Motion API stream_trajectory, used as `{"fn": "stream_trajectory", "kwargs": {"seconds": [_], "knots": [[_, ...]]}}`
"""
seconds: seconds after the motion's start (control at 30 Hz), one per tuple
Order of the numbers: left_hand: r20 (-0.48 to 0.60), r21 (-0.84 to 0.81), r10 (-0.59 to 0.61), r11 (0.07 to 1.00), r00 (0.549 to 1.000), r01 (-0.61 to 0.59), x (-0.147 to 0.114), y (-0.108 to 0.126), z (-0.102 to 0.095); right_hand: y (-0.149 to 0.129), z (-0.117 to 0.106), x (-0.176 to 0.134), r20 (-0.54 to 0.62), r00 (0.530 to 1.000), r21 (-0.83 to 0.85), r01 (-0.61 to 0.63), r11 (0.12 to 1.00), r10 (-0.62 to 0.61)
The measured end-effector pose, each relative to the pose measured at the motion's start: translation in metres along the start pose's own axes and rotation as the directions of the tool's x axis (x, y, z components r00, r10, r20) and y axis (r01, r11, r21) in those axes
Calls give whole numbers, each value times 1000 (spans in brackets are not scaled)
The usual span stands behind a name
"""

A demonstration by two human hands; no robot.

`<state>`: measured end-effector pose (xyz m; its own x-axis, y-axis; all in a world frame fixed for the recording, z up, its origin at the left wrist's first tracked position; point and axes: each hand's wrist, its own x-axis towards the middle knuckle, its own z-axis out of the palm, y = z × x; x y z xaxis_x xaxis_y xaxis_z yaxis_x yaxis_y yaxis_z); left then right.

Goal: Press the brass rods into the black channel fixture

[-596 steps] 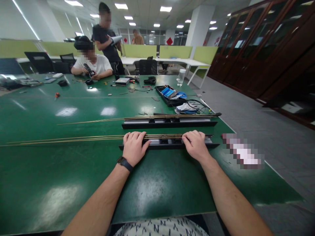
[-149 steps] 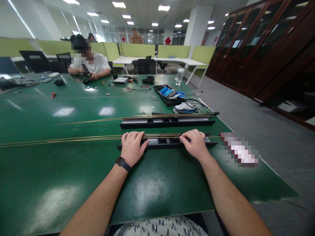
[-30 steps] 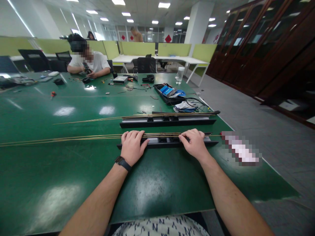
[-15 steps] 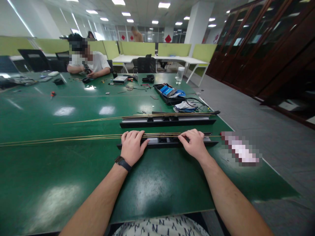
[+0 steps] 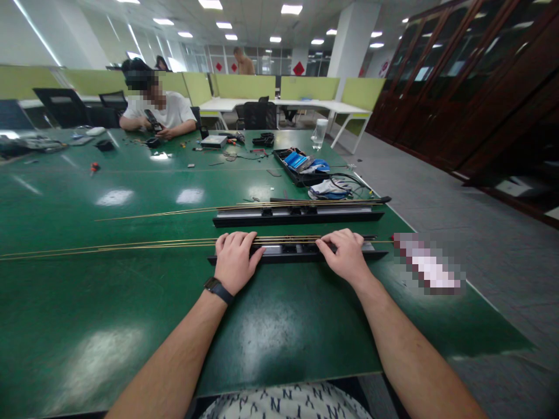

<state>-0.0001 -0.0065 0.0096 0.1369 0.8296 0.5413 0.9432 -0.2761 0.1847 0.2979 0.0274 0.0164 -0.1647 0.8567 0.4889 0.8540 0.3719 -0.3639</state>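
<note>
Thin gold-coloured metal rods (image 5: 283, 239) look springy, best held mid-length; left hand (image 5: 236, 263) spread over them, right hand (image 5: 344, 254) pinching one.

A clear jug (image 5: 319, 135) stands beyond a black tray (image 5: 292, 174) holding blue items (image 5: 297, 162), dark wooden cabinets (image 5: 430, 110) off right.

At the near edge, the camera wearer's pale shirt (image 5: 286, 401) is showing scattered dark capital letters, N being clearest; red diamond signs (image 5: 298, 68) are hanging far back, too small for reading.
</note>
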Motion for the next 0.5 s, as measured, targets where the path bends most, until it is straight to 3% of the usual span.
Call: {"fn": "stream_trajectory", "kwargs": {"seconds": [0.5], "knots": [[3, 6, -2, 1000, 1000, 2, -1, 0, 1, 0, -1, -1, 10, 1000, 17, 2, 1000, -2]]}}
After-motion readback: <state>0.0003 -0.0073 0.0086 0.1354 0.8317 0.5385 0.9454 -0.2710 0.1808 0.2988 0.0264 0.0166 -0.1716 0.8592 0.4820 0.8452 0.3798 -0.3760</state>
